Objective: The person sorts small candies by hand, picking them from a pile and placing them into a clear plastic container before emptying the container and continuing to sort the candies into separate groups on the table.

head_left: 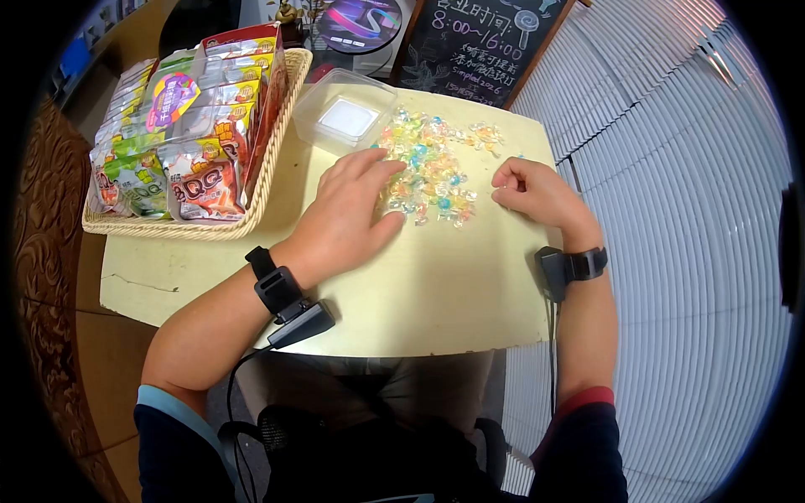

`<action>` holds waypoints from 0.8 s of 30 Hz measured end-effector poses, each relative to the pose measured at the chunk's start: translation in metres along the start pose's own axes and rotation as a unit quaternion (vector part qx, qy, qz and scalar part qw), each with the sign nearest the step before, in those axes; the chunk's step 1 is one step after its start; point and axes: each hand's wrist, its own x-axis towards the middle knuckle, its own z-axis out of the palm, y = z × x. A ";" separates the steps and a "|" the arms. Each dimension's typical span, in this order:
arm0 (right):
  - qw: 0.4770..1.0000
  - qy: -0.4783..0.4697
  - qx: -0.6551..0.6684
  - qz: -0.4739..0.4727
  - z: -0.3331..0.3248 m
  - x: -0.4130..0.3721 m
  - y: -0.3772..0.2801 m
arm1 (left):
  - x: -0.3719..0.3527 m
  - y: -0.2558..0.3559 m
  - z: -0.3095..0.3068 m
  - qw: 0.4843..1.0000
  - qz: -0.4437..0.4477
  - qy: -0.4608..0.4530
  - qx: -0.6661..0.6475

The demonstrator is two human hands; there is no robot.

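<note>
Nearest the camera, 2 bare forearms reached out over the pale yellow bench (pixel 436 293), each with a black strap-on device at the wrist: 1 on the left wrist (pixel 275 285) with a cable trailing off the near edge, 1 on the right wrist (pixel 574 267).

The left hand (pixel 348 214) lay palm down on the bench, its fingers (pixel 373 168) released and spread flat, the tips touching the left edge of a heap of small candies (pixel 432 172) in clear, coloured wrappers. The right hand (pixel 532 191) rested on the bench at the right edge of the same heap, its fingers (pixel 507 180) curled in and clenched loosely; whether they pinched a candy could not be told. The candies lay loose on the bench between the 2 hands and spread away beyond them.

Just beyond the heap stood a clear plastic container (pixel 323 92) with something white on its floor. To its left, touching the bench's left side, sat a wicker basket (pixel 272 159) packed with upright snack packets (pixel 193 126). Farthest off, a chalkboard (pixel 478 42) with chalk writing leaned behind the bench.
</note>
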 end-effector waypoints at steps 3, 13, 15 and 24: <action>0.999 -0.019 0.026 0.004 -0.003 0.005 0.002 | 0.001 0.001 -0.001 1.000 -0.002 -0.007 -0.003; 0.987 0.116 -0.095 0.061 0.033 -0.015 -0.018 | -0.001 0.002 -0.003 1.000 -0.011 -0.020 -0.014; 0.985 0.161 -0.038 0.050 0.034 -0.019 -0.014 | -0.001 0.002 -0.002 1.000 -0.006 -0.020 -0.014; 0.909 0.414 0.040 0.000 0.019 0.002 0.058 | -0.003 0.000 0.001 1.000 0.009 -0.006 -0.013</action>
